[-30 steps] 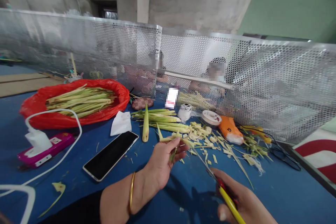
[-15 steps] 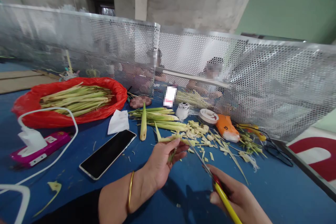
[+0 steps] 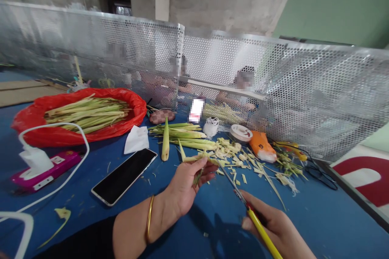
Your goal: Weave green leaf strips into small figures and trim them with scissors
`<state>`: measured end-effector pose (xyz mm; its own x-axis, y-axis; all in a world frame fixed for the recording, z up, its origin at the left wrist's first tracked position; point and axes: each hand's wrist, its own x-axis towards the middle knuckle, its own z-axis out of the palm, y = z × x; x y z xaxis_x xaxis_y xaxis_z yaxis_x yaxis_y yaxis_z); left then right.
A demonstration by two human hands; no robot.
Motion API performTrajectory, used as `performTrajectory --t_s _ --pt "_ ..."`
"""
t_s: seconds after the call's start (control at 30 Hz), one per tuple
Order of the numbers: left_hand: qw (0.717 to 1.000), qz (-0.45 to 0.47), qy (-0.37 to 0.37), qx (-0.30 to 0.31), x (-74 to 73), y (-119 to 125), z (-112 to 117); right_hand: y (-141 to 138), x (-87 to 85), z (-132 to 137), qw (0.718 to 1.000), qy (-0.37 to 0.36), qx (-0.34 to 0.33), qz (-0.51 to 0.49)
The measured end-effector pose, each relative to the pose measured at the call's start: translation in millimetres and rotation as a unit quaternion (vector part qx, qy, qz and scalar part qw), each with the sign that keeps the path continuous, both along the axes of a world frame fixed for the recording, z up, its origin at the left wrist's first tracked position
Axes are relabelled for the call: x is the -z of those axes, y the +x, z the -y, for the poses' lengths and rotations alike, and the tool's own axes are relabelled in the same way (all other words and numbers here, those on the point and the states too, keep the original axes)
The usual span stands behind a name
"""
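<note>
My left hand (image 3: pixel 185 186) is closed around a thin green leaf strip (image 3: pixel 199 176), pinched between thumb and fingers above the blue table (image 3: pixel 212 226). My right hand (image 3: pixel 273 230) grips yellow-and-red-handled scissors (image 3: pixel 243 202), whose blades point up and left toward the strip. Just beyond my left hand lie cut green stalks (image 3: pixel 182 135) and a scatter of pale leaf trimmings (image 3: pixel 234 156). A gold bangle (image 3: pixel 148 224) sits on my left wrist.
A red bag of long stalks (image 3: pixel 75 115), a black phone (image 3: pixel 124 176), a white tissue (image 3: pixel 136 139), a pink power strip with white charger (image 3: pixel 42 164), a thread spool (image 3: pixel 210 126), a tape roll (image 3: pixel 240 132) and an orange tool (image 3: pixel 263 147) lie around. A perforated metal screen (image 3: pixel 273 89) stands behind, people beyond it.
Both hands stay almost still; the scissors have crept slightly up and left toward the strip. The view has shifted a little.
</note>
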<state>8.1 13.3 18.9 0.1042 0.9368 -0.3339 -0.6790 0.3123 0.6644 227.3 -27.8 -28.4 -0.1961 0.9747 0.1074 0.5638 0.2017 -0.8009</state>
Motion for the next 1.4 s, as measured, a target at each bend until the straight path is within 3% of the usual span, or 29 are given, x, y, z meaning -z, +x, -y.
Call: performTrajectory --t_s 0.17,0.43,0.67,0.9,1.03,1.27,1.4 --pt "1.000 0.004 -0.005 -0.008 -0.3 -0.7 -1.2 2.2 3.1 -0.2 1.000 0.000 -0.008 0.006" --pt "1.000 -0.017 -0.007 -0.017 -1.5 -3.3 -4.2 0.0 -1.4 0.8 0.999 0.016 0.039 -0.001" --pt "0.994 -0.103 -0.005 0.032 -1.9 -6.6 -5.3 -4.2 -7.9 0.8 0.996 -0.027 0.029 -0.078" --pt "0.983 -0.166 0.040 0.062 1.0 -8.7 -5.8 2.5 -8.7 -4.7 0.997 -0.049 0.007 -0.063" --pt "0.960 -0.223 0.086 0.143 -1.0 -14.7 -11.1 14.2 -16.4 -5.9 0.996 -0.072 -0.012 -0.045" --pt "0.885 -0.284 0.173 0.325 -5.1 -30.9 -19.8 22.2 -31.7 -2.2 0.990 -0.110 -0.090 -0.019" --pt "0.871 -0.283 0.185 0.357 -3.5 -31.9 -19.2 16.2 -34.7 -0.5 0.982 -0.130 -0.131 -0.032"
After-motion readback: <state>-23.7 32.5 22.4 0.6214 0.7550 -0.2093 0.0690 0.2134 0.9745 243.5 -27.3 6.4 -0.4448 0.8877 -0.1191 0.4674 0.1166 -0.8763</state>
